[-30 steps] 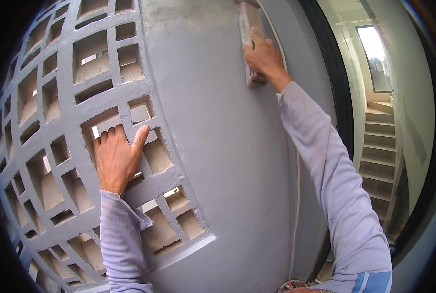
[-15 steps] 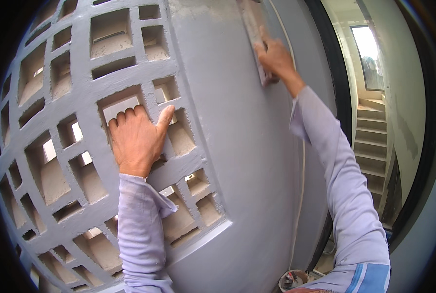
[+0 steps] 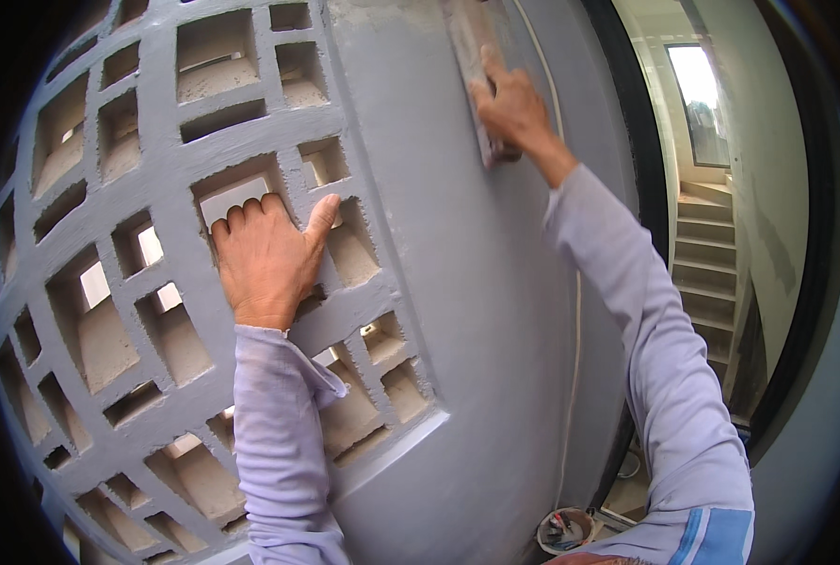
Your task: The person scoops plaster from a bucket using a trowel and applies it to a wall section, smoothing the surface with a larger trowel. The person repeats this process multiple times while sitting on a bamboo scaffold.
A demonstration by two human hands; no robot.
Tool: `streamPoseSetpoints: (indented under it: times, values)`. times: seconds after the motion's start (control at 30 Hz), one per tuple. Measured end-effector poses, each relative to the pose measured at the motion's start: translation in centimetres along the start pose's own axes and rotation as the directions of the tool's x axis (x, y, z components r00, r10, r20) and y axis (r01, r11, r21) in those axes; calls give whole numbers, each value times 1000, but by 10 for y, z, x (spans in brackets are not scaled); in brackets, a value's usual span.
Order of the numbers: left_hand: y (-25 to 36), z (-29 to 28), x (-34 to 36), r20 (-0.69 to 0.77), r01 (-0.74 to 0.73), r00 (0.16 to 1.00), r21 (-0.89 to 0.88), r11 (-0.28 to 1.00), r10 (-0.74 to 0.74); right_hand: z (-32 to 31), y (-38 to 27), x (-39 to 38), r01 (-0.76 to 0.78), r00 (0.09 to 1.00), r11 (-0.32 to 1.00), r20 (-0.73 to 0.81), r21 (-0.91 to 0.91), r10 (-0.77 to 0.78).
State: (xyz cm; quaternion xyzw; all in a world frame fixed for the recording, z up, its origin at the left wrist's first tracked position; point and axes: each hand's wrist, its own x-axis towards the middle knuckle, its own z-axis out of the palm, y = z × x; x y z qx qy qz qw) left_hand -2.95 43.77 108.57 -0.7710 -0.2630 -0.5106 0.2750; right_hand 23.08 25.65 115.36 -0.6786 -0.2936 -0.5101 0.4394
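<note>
My left hand (image 3: 267,259) hooks its fingers over the inner edge of a large square opening in a grey openwork lattice wall (image 3: 166,179). Its thumb points up over a rib beside the opening. Up on the smooth grey wall (image 3: 476,311) to the right, my right hand (image 3: 514,111) is closed round the handle of a long plastering trowel (image 3: 467,47). The trowel's blade lies along the wall surface, tilted with its top to the left. The handle is mostly covered by my fingers. A paler, rougher patch (image 3: 373,14) shows at the wall's top.
A white cord (image 3: 576,358) hangs down the wall on the right. At the bottom stands a bucket (image 3: 565,530) with small tools in it. Past the dark door frame (image 3: 660,179) there are stairs (image 3: 705,268) and a bright window (image 3: 698,104).
My right hand and the trowel have shifted slightly left and up along the wall, with the forearm following. The left hand keeps its hold on the lattice.
</note>
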Motion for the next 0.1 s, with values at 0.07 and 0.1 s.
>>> streamPoseSetpoints:
  times: [0.07, 0.1]
  values:
    - [1, -1, 1, 19, 12, 1000, -2, 1000, -12, -6, 4, -13, 18, 998, 999, 61, 40, -20]
    - [8, -2, 3, 13, 1, 1000, -5, 1000, 0, -10, 12, -3, -15, 999, 1000, 40, 2, 15]
